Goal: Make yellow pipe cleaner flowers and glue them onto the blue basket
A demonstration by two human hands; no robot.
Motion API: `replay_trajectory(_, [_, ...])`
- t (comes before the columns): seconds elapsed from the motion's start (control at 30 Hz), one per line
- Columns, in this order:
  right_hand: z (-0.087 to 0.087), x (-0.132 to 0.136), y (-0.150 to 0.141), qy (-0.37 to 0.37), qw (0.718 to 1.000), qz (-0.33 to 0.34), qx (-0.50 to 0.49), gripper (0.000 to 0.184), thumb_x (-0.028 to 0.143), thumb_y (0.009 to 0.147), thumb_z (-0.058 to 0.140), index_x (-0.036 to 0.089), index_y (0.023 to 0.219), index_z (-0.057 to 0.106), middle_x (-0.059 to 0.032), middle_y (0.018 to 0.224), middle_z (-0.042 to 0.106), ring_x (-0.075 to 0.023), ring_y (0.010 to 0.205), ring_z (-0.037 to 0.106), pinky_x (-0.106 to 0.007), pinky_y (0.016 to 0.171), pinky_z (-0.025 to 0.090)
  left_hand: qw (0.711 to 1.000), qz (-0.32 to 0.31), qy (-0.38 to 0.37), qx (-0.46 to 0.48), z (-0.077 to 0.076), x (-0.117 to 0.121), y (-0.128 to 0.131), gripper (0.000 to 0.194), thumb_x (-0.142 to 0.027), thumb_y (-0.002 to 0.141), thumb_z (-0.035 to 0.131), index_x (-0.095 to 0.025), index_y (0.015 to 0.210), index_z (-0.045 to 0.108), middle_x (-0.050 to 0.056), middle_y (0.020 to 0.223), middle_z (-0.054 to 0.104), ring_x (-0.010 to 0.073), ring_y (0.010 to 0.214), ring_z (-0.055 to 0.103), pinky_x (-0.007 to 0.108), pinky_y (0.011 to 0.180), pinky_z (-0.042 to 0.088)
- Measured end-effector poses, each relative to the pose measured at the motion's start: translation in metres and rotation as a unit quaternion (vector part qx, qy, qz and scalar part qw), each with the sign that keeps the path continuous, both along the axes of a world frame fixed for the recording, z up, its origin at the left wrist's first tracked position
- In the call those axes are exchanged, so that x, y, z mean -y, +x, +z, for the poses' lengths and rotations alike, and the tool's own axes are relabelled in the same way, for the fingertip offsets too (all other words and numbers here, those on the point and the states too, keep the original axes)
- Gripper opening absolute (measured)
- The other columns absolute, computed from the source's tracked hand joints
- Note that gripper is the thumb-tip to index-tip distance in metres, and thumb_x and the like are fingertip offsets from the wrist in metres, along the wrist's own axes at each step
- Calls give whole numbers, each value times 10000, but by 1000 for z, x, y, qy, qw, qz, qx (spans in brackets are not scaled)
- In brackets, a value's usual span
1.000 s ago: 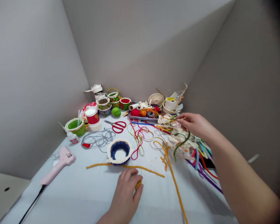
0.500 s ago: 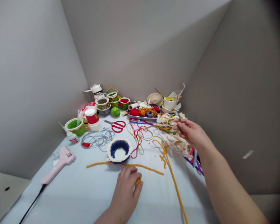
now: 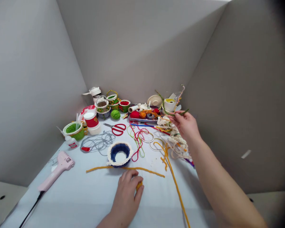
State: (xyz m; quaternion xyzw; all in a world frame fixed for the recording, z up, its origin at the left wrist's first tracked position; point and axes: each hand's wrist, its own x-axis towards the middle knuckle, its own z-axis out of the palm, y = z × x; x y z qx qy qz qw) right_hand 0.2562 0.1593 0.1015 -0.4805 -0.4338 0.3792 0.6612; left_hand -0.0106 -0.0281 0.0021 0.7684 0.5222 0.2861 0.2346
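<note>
My left hand point(image 3: 128, 193) rests on the table, its fingers closed around a small yellow yarn piece point(image 3: 139, 185), mostly covered by thumb and fingers. Just beyond it lies a long yellow cord point(image 3: 147, 170), and behind that sits a dark blue basket with a white braided rim point(image 3: 120, 154). My right hand point(image 3: 185, 124) is raised at the right, pinching a green cord point(image 3: 165, 110) whose ends stick out on both sides. Below that hand is a heap of cream lace trim point(image 3: 178, 139). Another yellow cord point(image 3: 175, 182) runs toward the front edge.
A pink glue gun point(image 3: 59, 169) with a black cable lies at left, near a glue bottle point(image 3: 71, 142). Red-handled scissors point(image 3: 117, 129) and tangled grey cord point(image 3: 98, 141) are mid-table. Behind stand several small baskets point(image 3: 102, 107) and a tray of yarn point(image 3: 144, 119).
My right hand has lifted up from the lace heap with the green cord, which now hangs free of the pile. My left hand stays in place on the yellow yarn piece.
</note>
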Motion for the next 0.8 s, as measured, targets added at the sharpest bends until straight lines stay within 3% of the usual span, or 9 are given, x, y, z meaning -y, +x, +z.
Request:
replay_trajectory(0.2, [-6, -16, -9, 19, 999, -9, 45, 153, 311, 811, 602, 222, 877, 497, -31, 927, 702, -162, 856, 713, -325, 830, 586, 1000, -5, 0, 0, -1, 1, -1, 170, -169, 858, 518, -215, 965, 643, 105, 1099, 577, 258, 1068, 548, 468, 917, 476])
replay_trajectory(0.43, [-36, -1, 2, 0, 985, -10, 170, 124, 331, 829, 542, 226, 894, 533, -59, 992, 695, -207, 911, 693, -381, 826, 573, 1000, -9, 5, -6, -4, 1, -1, 169, -164, 857, 519, -212, 965, 639, 108, 1097, 575, 263, 1072, 542, 476, 919, 469])
replay_trajectory(0.67, [-65, 34, 23, -35, 924, 12, 380, 175, 259, 795, 553, 209, 923, 663, -62, 928, 722, -246, 846, 660, -442, 839, 508, 1000, -17, -3, -18, -4, 1, -1, 177, -172, 873, 491, -214, 972, 631, 109, 1112, 565, 265, 1089, 531, 485, 927, 457])
replay_trajectory(0.8, [-72, 55, 28, -23, 886, 26, 462, 303, 137, 739, 532, 240, 977, 688, -64, 1044, 710, -253, 937, 650, -415, 886, 482, 1000, -18, -2, -21, -5, 0, -1, 177, -191, 876, 494, -216, 981, 635, 114, 1113, 568, 270, 1093, 534, 491, 928, 460])
